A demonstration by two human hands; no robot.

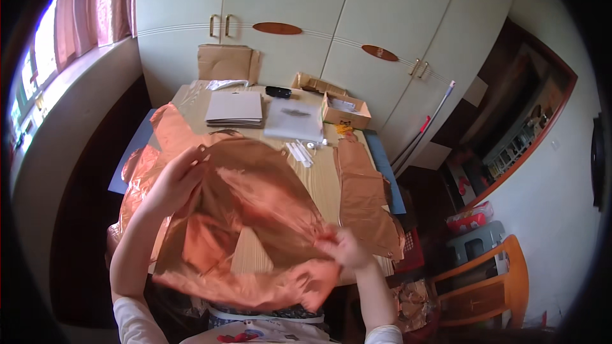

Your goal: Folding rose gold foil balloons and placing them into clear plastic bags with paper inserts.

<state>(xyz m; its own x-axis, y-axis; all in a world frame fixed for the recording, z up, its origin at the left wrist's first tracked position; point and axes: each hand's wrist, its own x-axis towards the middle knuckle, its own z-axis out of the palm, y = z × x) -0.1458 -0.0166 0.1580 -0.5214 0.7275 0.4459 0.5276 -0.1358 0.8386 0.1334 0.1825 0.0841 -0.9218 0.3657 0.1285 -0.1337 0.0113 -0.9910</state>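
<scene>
A large, crumpled sheet of shiny copper-coloured foil [255,172] is spread between my hands above the near part of the table. Its lower edge hangs toward my lap, and bare wood shows through a gap in it. My left hand [180,178] is closed on its upper left edge, fingertips pinched together. At the right edge, my right hand [346,247] is also closed on the foil. More glossy copper foil [143,175] lies bunched at the table's left side, partly hidden behind my left forearm. Flat brown-copper foil [362,194] rests along the right side.
On the wooden table [322,175] are a stack of grey boards [234,108], a clear plastic bag [294,121], white sticks [299,153], a black object [278,92] and an open cardboard box [346,111]. Cabinets [280,0] stand behind; a wooden chair [488,286] is at right.
</scene>
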